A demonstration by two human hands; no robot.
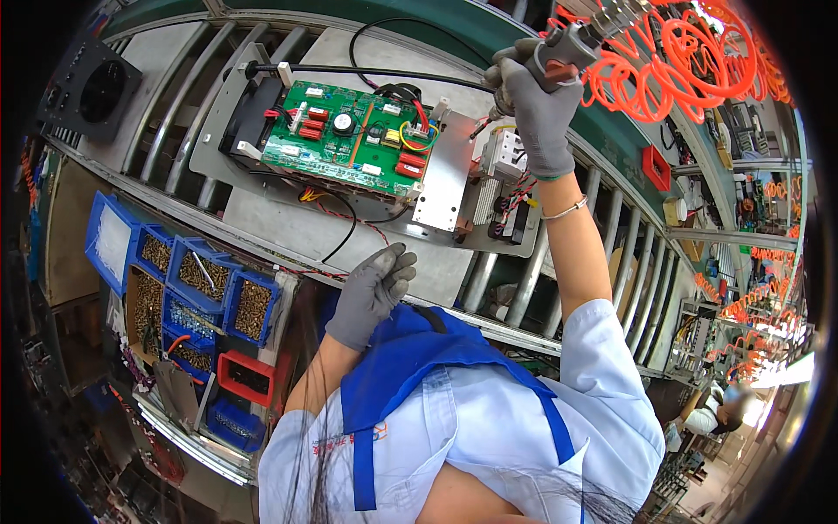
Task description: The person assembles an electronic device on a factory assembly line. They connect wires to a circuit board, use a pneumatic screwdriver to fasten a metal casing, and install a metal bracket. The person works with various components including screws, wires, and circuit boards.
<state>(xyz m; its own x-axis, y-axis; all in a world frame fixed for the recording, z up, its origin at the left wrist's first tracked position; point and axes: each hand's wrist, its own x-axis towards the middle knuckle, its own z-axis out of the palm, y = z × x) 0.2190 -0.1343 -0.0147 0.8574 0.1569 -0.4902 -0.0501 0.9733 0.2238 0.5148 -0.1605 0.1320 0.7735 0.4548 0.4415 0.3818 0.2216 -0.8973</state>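
Note:
My right hand point(539, 109), in a grey glove, is raised over the far right end of the electronic assembly, its fingers wrapped round a grey pistol-grip air tool point(566, 59) with a reddish trigger. Orange coiled hoses hang beside the tool. Below it sits a white breaker-like block point(504, 155) beside a finned metal heat sink. My left hand point(374, 293), also gloved, is closed with curled fingers just in front of the assembly; anything in its fingers is hidden. The green circuit board point(353, 140) lies on the metal base plate, next to a bare metal sheet point(447, 166).
The assembly rests on a roller conveyor point(524, 293). Blue bins of brass-coloured screws point(253, 307) stand at the near left, with a red tray point(246, 378). A black unit with a round fan point(92, 92) is far left. Another person point(711, 412) is at the far right.

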